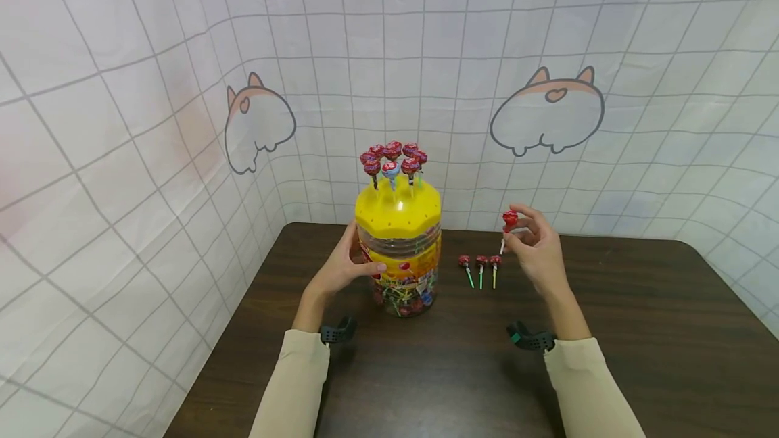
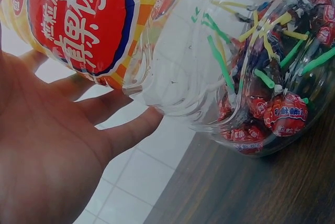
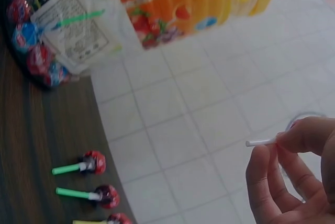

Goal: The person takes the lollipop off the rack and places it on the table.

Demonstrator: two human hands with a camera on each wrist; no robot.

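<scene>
A clear plastic lollipop jar (image 1: 406,282) with a yellow lid (image 1: 398,211) stands upright on the table. My left hand (image 1: 341,265) holds its left side, thumb across the front and fingers reaching round behind. Through the jar wall, wrapped lollipops (image 2: 285,114) with green and yellow sticks show in the left wrist view. My right hand (image 1: 541,252) pinches a red lollipop (image 1: 510,219) up off the table, to the right of the jar. Its white stick (image 3: 259,143) pokes out below the fingers. Several lollipops (image 1: 392,149) stand upright in the lid, one with a light blue wrapper.
Three lollipops (image 1: 481,261) lie in a row on the dark wooden table (image 1: 426,384), between the jar and my right hand. A white gridded curtain (image 1: 389,53) hangs behind the table and along its left side.
</scene>
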